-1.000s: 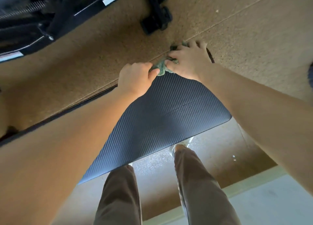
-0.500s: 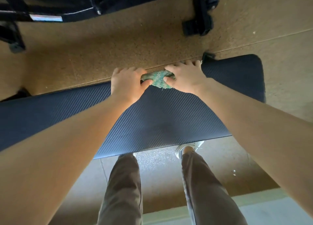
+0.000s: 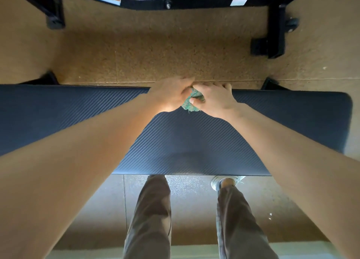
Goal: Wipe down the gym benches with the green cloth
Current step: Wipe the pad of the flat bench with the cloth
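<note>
Both hands have bunched together at the bench pad's (image 3: 272, 126) far edge, the left hand (image 3: 169, 96) and right hand (image 3: 216, 100) with fingers curled tight around the green cloth (image 3: 191, 102), mid-wipe, and next they'd likely need to drag it along the pad.

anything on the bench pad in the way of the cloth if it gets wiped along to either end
Nothing visible does. Both the left hand and right hand grip the green cloth at the far edge of the bench pad, whose visible surface is bare.

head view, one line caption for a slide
Both hands, left and right, bunch a green cloth at a dark bench's far edge.
</note>
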